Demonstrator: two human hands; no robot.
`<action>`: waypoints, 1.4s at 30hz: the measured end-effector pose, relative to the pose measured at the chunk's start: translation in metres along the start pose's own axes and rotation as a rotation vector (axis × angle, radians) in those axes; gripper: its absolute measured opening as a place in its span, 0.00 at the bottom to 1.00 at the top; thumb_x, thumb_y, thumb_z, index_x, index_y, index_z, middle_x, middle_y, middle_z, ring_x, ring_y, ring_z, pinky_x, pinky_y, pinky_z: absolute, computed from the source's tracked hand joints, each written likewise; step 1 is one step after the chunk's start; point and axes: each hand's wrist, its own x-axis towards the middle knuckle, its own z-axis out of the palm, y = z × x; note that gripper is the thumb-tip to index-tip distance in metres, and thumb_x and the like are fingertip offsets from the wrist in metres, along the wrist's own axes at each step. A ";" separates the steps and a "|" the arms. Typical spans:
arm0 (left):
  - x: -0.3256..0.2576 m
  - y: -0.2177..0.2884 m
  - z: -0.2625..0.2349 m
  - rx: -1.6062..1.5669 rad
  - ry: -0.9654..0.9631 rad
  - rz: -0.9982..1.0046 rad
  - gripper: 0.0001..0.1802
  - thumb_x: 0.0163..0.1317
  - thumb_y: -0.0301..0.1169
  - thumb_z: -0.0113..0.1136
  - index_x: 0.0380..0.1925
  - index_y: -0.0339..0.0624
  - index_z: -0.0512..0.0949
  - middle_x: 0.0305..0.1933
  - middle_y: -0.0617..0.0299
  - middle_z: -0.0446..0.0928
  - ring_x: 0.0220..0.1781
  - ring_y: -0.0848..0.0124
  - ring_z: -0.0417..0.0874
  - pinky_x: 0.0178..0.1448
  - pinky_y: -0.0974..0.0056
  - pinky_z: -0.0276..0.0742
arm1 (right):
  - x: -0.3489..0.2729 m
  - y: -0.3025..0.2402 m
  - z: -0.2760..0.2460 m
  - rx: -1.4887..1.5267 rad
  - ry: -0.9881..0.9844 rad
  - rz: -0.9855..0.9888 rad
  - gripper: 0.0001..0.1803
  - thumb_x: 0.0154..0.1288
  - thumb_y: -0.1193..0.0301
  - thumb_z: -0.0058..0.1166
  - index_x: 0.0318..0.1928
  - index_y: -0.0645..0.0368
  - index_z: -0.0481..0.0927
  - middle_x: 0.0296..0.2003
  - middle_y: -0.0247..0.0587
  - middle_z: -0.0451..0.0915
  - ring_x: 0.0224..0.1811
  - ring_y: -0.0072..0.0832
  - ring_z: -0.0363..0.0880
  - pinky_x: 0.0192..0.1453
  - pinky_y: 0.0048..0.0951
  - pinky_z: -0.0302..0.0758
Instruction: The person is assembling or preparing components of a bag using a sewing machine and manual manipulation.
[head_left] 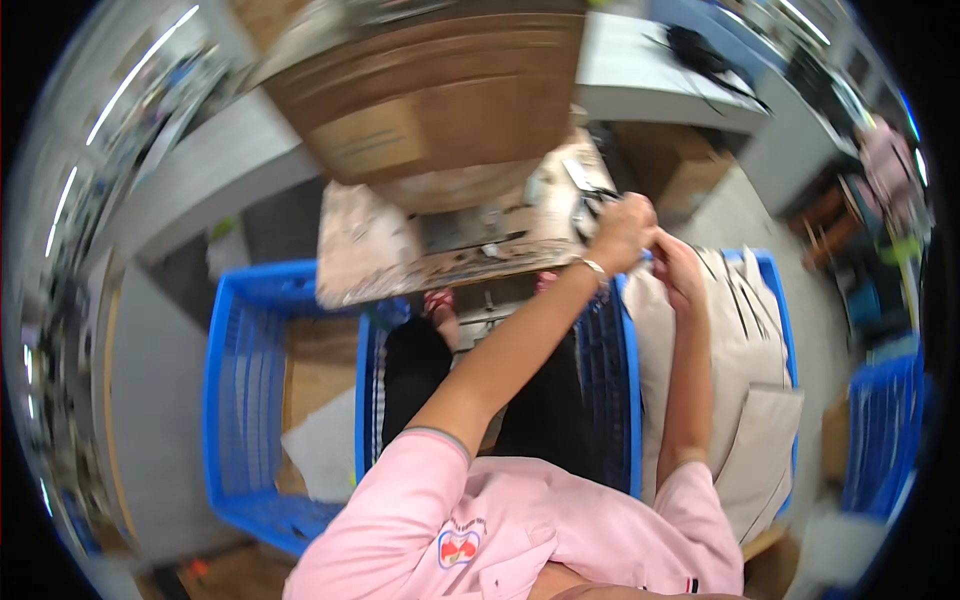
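Beige cloth [745, 350] is lying stacked in the blue crate [775, 290] on our right, and we are reaching both hands out over its far end. Our left hand [622, 232], with a thin bracelet [594, 266] at the wrist, is closing into a loose fist at the right edge of the worn desk [370, 255]. Our right hand [678, 270] is sitting just beside it, fingers curled, so the two hands are meeting together. Both seem to be pinching something small, but we cannot tell what it is, nor whether it belongs to the cloth. Dark scissors [590, 205] are lying on the desk just beyond our left hand. A big cardboard box [440, 90] is standing at the desk's far side. Another blue crate [245, 400] is standing on our left, holding cardboard and a pale sheet. We are wearing pink sleeves [420, 490].
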 end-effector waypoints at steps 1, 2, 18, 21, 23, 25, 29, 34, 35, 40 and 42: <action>0.001 -0.004 -0.005 -0.096 -0.057 -0.016 0.07 0.53 0.31 0.65 0.29 0.42 0.80 0.35 0.54 0.78 0.44 0.54 0.80 0.51 0.52 0.73 | 0.005 0.003 -0.002 0.139 -0.068 0.032 0.14 0.74 0.61 0.52 0.30 0.53 0.78 0.22 0.21 0.69 0.19 0.12 0.59 0.22 0.19 0.55; 0.004 0.004 -0.011 -0.093 -0.062 0.042 0.08 0.52 0.31 0.67 0.30 0.41 0.80 0.36 0.53 0.79 0.43 0.54 0.81 0.50 0.53 0.74 | 0.011 0.007 -0.010 0.322 -0.082 0.085 0.14 0.74 0.60 0.52 0.32 0.53 0.77 0.22 0.24 0.71 0.17 0.14 0.60 0.21 0.20 0.56; 0.011 0.007 -0.009 -0.045 -0.035 -0.209 0.11 0.72 0.32 0.52 0.41 0.34 0.77 0.40 0.51 0.80 0.38 0.59 0.80 0.46 0.58 0.76 | -0.001 0.018 0.010 0.416 0.066 -0.157 0.11 0.67 0.63 0.64 0.34 0.57 0.82 0.21 0.24 0.72 0.18 0.12 0.62 0.19 0.16 0.55; 0.009 0.008 0.003 0.017 -0.004 -0.282 0.11 0.72 0.30 0.52 0.44 0.32 0.74 0.46 0.51 0.77 0.43 0.57 0.80 0.52 0.57 0.74 | -0.013 0.036 -0.004 0.400 0.082 -0.156 0.09 0.65 0.66 0.66 0.34 0.58 0.83 0.21 0.25 0.73 0.19 0.12 0.63 0.20 0.16 0.56; 0.007 0.003 0.005 0.255 0.032 -0.092 0.10 0.71 0.30 0.54 0.40 0.30 0.74 0.52 0.47 0.74 0.48 0.57 0.78 0.55 0.55 0.74 | -0.020 0.044 -0.006 0.372 0.052 -0.126 0.08 0.64 0.68 0.66 0.34 0.58 0.84 0.21 0.25 0.73 0.19 0.12 0.63 0.21 0.16 0.57; 0.006 -0.007 0.000 0.327 0.085 -0.084 0.10 0.70 0.28 0.54 0.39 0.28 0.74 0.62 0.40 0.67 0.61 0.48 0.72 0.64 0.53 0.70 | -0.027 0.045 0.000 0.353 0.042 -0.149 0.07 0.64 0.69 0.66 0.35 0.58 0.85 0.21 0.25 0.74 0.19 0.12 0.63 0.23 0.17 0.57; 0.008 -0.027 -0.006 0.476 0.006 -0.013 0.12 0.69 0.30 0.54 0.38 0.27 0.77 0.62 0.36 0.68 0.65 0.44 0.68 0.71 0.49 0.61 | -0.042 0.035 0.008 0.098 0.067 -0.259 0.11 0.65 0.65 0.64 0.39 0.60 0.86 0.26 0.27 0.79 0.27 0.13 0.72 0.32 0.18 0.69; 0.011 -0.011 -0.019 -0.025 0.098 -0.154 0.09 0.66 0.24 0.55 0.44 0.32 0.76 0.62 0.41 0.69 0.67 0.48 0.68 0.72 0.52 0.61 | -0.040 0.045 -0.012 -0.189 0.255 -0.395 0.11 0.64 0.64 0.62 0.36 0.60 0.87 0.25 0.33 0.82 0.29 0.19 0.79 0.35 0.25 0.75; 0.011 -0.007 -0.023 -0.131 0.105 -0.216 0.11 0.66 0.25 0.55 0.46 0.33 0.77 0.62 0.42 0.69 0.68 0.49 0.68 0.72 0.52 0.61 | -0.039 0.046 -0.015 -0.240 0.301 -0.449 0.12 0.64 0.63 0.61 0.37 0.59 0.87 0.25 0.36 0.83 0.29 0.22 0.80 0.35 0.27 0.75; -0.006 0.022 -0.017 0.294 -0.138 0.064 0.22 0.62 0.41 0.64 0.54 0.46 0.80 0.67 0.49 0.70 0.72 0.52 0.64 0.73 0.48 0.58 | -0.018 0.042 -0.047 -0.509 0.583 -0.517 0.12 0.64 0.62 0.61 0.36 0.58 0.86 0.26 0.43 0.83 0.29 0.32 0.82 0.36 0.31 0.76; -0.006 0.020 -0.019 0.468 -0.219 0.119 0.33 0.56 0.50 0.69 0.60 0.50 0.77 0.70 0.52 0.68 0.74 0.52 0.61 0.74 0.44 0.54 | -0.008 0.030 -0.043 -0.508 0.608 -0.555 0.13 0.63 0.61 0.62 0.35 0.59 0.87 0.25 0.43 0.83 0.28 0.33 0.82 0.36 0.33 0.76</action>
